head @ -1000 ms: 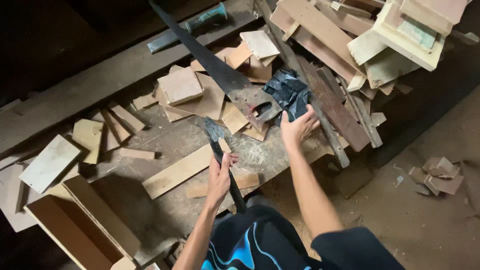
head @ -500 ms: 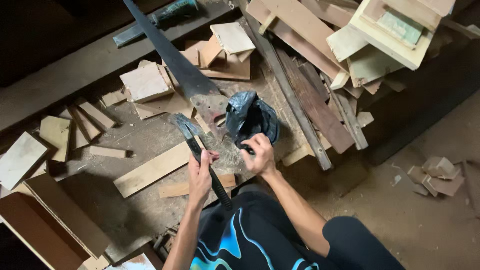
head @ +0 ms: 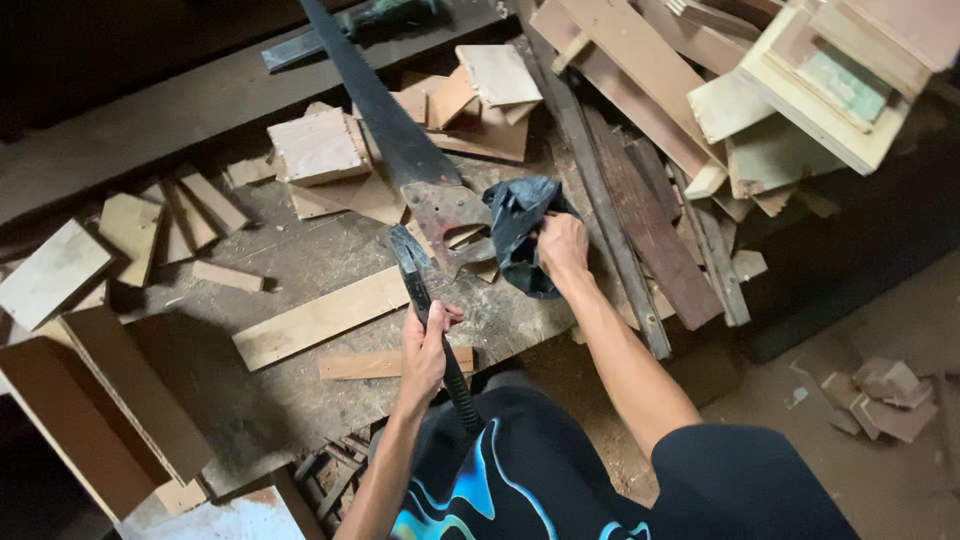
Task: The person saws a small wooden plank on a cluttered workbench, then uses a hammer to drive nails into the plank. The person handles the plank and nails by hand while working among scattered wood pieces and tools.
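Observation:
My left hand (head: 428, 345) grips the black handle of a hammer (head: 412, 262), whose dark head rests on the worn workbench (head: 300, 400) beside a long wooden strip (head: 320, 318). My right hand (head: 562, 247) clutches a crumpled black plastic bag (head: 518, 232) at the bench's right part, next to the rusty handle end of a long dark handsaw (head: 385, 130) that runs away toward the top of the view.
Several wood offcuts (head: 318, 146) and small blocks (head: 130, 225) litter the bench. Planks and boards (head: 640, 150) pile at the right. A cardboard box (head: 95, 400) stands at lower left. Wood scraps (head: 885, 392) lie on the dirt floor at right.
My right hand has taken hold of the black bag and pulled it slightly toward me. The left hand keeps the hammer in about the same place.

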